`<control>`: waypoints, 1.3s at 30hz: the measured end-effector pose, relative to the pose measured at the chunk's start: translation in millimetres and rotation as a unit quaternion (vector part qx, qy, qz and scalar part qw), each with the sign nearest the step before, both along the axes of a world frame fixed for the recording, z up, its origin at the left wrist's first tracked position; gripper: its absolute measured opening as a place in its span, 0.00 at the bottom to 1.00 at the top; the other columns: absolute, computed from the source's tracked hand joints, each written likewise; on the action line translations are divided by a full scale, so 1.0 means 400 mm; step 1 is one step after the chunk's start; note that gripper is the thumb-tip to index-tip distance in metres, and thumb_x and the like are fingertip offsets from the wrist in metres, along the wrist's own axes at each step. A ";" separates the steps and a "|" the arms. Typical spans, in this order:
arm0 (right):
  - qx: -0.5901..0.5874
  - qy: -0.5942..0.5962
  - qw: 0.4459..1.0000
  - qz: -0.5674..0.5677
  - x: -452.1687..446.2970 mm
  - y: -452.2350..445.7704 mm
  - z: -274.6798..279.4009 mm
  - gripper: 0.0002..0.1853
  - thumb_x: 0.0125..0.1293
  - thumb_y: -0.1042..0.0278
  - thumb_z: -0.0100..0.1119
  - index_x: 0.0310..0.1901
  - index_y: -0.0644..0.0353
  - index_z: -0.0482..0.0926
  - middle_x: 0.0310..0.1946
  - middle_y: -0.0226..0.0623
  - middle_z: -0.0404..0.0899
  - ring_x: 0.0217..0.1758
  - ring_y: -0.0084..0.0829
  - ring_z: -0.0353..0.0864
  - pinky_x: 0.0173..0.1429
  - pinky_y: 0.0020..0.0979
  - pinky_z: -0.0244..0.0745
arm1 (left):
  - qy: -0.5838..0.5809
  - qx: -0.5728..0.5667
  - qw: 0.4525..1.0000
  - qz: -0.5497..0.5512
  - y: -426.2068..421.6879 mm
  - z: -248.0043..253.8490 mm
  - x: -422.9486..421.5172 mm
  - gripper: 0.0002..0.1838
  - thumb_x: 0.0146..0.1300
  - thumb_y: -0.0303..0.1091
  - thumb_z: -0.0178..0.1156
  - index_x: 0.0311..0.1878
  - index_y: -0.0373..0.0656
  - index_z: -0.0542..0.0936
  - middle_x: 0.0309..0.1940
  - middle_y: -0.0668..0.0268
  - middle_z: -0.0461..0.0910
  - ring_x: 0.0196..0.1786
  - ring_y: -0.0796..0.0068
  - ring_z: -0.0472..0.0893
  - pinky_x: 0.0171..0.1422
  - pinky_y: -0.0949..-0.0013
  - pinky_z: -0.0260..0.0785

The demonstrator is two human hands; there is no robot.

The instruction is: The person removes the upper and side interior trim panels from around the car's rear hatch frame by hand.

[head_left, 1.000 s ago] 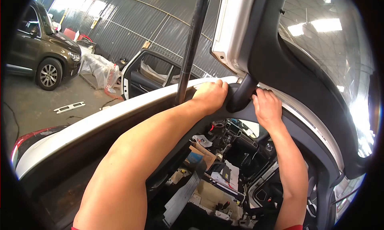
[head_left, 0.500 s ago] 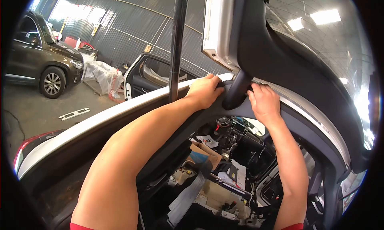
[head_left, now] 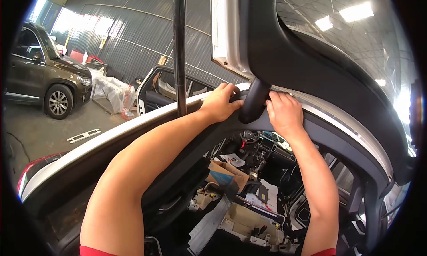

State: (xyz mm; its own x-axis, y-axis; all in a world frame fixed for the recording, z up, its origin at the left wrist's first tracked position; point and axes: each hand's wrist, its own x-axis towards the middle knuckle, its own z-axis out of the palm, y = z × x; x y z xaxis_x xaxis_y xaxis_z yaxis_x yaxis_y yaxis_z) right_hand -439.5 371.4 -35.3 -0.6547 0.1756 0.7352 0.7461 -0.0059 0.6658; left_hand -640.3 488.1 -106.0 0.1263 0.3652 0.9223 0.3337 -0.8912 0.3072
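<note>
Both of my hands reach up to the top edge of a car's tailgate opening, one on each side of a black hinge cover (head_left: 254,102). Fingers of my left hand (head_left: 221,104) curl over the black edge trim (head_left: 242,93), the thumb pointing toward the cover. Close to the cover's right side, my right hand (head_left: 286,114) has its fingers bent over the upper edge of the grey inner trim (head_left: 318,128); its fingertips are hidden. The raised tailgate (head_left: 307,62) hangs above, with a white outer panel and black lining.
A black strut (head_left: 179,56) rises left of my left hand. Below lies the stripped cabin, with a cardboard box (head_left: 227,173), a metal plate (head_left: 213,220) and loose papers. A dark car (head_left: 53,69) and a detached door (head_left: 155,89) stand to the left.
The camera view has shifted, so the tailgate, strut and hands appear farther left. Both hands stay at the edge beside the hinge cover; my left fingers have shifted slightly.
</note>
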 end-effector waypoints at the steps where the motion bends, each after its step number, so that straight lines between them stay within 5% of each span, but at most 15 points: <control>1: -0.001 0.001 1.000 0.002 -0.001 0.002 0.000 0.09 0.66 0.65 0.67 0.44 0.60 0.82 0.37 0.40 0.85 0.42 0.42 0.86 0.49 0.43 0.80 | 0.002 0.004 1.000 -0.005 0.004 0.006 -0.001 0.23 0.71 0.46 0.66 0.60 0.40 0.78 0.55 0.52 0.80 0.60 0.49 0.81 0.67 0.52 0.73; 6: -0.005 0.031 0.999 0.041 -0.005 -0.007 -0.001 0.09 0.66 0.66 0.67 0.44 0.59 0.82 0.38 0.41 0.85 0.43 0.44 0.86 0.50 0.44 0.81 | 0.007 0.032 0.999 -0.001 0.021 0.015 0.000 0.19 0.70 0.40 0.66 0.56 0.38 0.81 0.50 0.53 0.81 0.54 0.50 0.83 0.61 0.54 0.75; 12: -0.019 0.041 0.993 0.111 -0.014 -0.010 -0.004 0.08 0.64 0.70 0.68 0.43 0.60 0.81 0.39 0.42 0.85 0.42 0.46 0.86 0.47 0.45 0.81 | 0.038 0.129 0.980 0.148 0.018 0.003 0.025 0.13 0.75 0.38 0.58 0.51 0.38 0.81 0.44 0.53 0.82 0.48 0.44 0.84 0.54 0.46 0.77; 18: 0.051 -0.009 0.983 0.177 -0.037 -0.027 -0.038 0.10 0.61 0.73 0.68 0.44 0.60 0.82 0.37 0.41 0.82 0.40 0.48 0.83 0.49 0.46 0.78 | -0.015 0.111 0.987 0.116 0.022 0.003 0.027 0.11 0.74 0.38 0.59 0.49 0.39 0.82 0.43 0.52 0.84 0.45 0.43 0.85 0.52 0.46 0.78; 20: 0.022 -0.082 0.996 -0.025 -0.077 -0.042 -0.108 0.19 0.62 0.68 0.66 0.55 0.59 0.83 0.27 0.38 0.82 0.34 0.40 0.84 0.42 0.44 0.80 | -0.020 0.111 0.987 0.114 0.021 0.008 0.025 0.11 0.74 0.38 0.59 0.48 0.39 0.82 0.44 0.52 0.84 0.46 0.43 0.85 0.52 0.46 0.78; 23: -0.155 -0.023 0.970 -0.184 -0.152 -0.029 -0.180 0.37 0.66 0.62 0.63 0.74 0.69 0.68 0.21 0.46 0.85 0.24 0.46 0.88 0.32 0.46 0.82 | -0.019 0.101 0.990 0.098 0.023 0.008 0.023 0.12 0.74 0.38 0.59 0.48 0.39 0.83 0.44 0.52 0.85 0.47 0.43 0.85 0.54 0.48 0.78; 26: -0.187 0.020 0.944 -0.271 -0.215 -0.011 -0.138 0.43 0.62 0.70 0.58 0.78 0.77 0.57 0.27 0.47 0.89 0.29 0.41 0.91 0.36 0.42 0.85 | -0.019 0.093 0.992 0.081 0.027 0.011 0.018 0.13 0.73 0.38 0.60 0.49 0.39 0.84 0.44 0.52 0.85 0.48 0.44 0.85 0.55 0.49 0.78; 27: -0.186 0.048 0.943 -0.272 -0.220 0.014 -0.143 0.43 0.64 0.68 0.59 0.78 0.79 0.55 0.23 0.50 0.86 0.27 0.47 0.90 0.37 0.45 0.85 | -0.023 0.091 0.993 0.072 0.030 0.011 0.017 0.13 0.73 0.39 0.59 0.48 0.39 0.84 0.44 0.52 0.85 0.48 0.44 0.85 0.55 0.49 0.78; 31: -0.203 0.090 0.915 -0.336 -0.277 0.017 -0.145 0.45 0.61 0.72 0.57 0.77 0.83 0.52 0.33 0.54 0.89 0.37 0.47 0.92 0.45 0.43 0.87 | -0.004 0.064 0.996 0.065 0.022 0.018 0.015 0.15 0.74 0.41 0.58 0.48 0.37 0.82 0.46 0.50 0.85 0.49 0.43 0.85 0.56 0.47 0.77; 32: -0.188 0.081 0.910 -0.360 -0.291 0.015 -0.146 0.43 0.64 0.69 0.60 0.77 0.82 0.54 0.36 0.47 0.91 0.39 0.40 0.93 0.46 0.38 0.87 | 0.006 0.054 0.996 0.075 0.018 0.014 0.017 0.15 0.75 0.41 0.58 0.48 0.36 0.81 0.47 0.50 0.84 0.50 0.43 0.85 0.57 0.47 0.77; 39: -0.193 0.103 0.902 -0.372 -0.288 0.048 -0.164 0.47 0.57 0.76 0.63 0.76 0.85 0.53 0.37 0.51 0.90 0.42 0.47 0.92 0.49 0.43 0.86 | 0.013 -0.025 0.998 0.051 -0.010 0.025 0.004 0.19 0.74 0.45 0.59 0.55 0.38 0.80 0.52 0.49 0.82 0.57 0.47 0.84 0.64 0.50 0.76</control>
